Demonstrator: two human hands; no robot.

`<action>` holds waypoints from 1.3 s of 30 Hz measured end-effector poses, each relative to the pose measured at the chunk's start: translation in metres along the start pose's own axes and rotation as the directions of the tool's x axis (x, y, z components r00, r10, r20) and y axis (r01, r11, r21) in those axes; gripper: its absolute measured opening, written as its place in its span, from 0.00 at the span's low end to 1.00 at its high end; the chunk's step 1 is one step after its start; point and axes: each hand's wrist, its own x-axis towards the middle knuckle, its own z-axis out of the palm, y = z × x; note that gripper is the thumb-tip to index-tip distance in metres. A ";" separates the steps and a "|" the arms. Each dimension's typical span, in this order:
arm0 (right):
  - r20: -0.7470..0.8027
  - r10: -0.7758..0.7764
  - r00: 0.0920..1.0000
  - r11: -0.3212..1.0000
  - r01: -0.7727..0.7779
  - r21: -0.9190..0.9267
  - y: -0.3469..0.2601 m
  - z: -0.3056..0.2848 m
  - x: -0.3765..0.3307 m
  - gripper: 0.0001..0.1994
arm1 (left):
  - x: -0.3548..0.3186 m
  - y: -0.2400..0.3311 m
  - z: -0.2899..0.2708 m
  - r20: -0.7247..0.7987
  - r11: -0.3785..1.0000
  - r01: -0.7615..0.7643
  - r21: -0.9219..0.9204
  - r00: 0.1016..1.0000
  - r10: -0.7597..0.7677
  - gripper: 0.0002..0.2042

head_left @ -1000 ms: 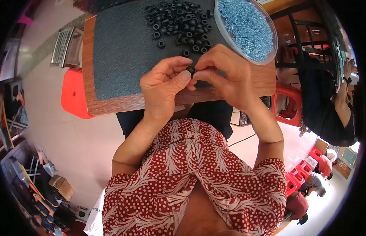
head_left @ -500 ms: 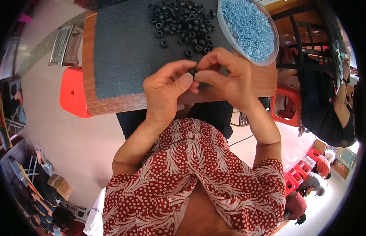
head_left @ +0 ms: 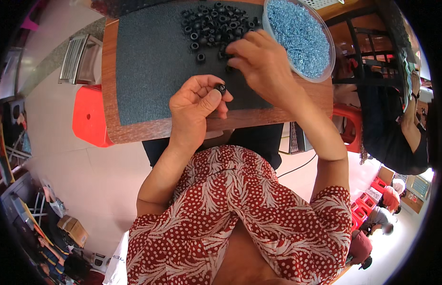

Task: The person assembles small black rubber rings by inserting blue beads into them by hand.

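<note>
Between the thumb and fingers of my left hand is a small black hollow plastic piece, its round opening turned up. That hand hovers by the near edge of the dark mat. My right hand reaches over the mat to the near side of a pile of similar black pieces. Its thumb and forefinger are apart, beside a few of these pieces, and partly hide them. A loose black piece lies just left of those fingertips.
A clear round tub of small pale-blue translucent bits stands right of the pile. The wooden table has a red stool at its left and another red stool at its right. A person in black is at the right.
My right hand has left the black piece and moved up and away to the pile. My left hand keeps the piece and has shifted slightly left.
</note>
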 end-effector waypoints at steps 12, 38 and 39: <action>0.273 -0.324 0.906 0.861 0.402 -0.311 0.005 0.020 0.028 0.05 | 0.001 0.008 -0.006 -0.069 0.998 -0.040 -0.047 0.997 0.037 0.08; 0.398 0.373 0.838 0.486 -0.542 0.685 -0.024 -0.024 -0.003 0.06 | 0.004 0.013 0.004 -0.057 0.995 -0.035 -0.097 0.998 0.030 0.11; 0.410 0.355 0.840 0.403 -0.533 0.744 -0.025 -0.024 -0.005 0.06 | 0.003 0.013 0.005 -0.055 0.995 -0.034 -0.096 0.998 0.029 0.11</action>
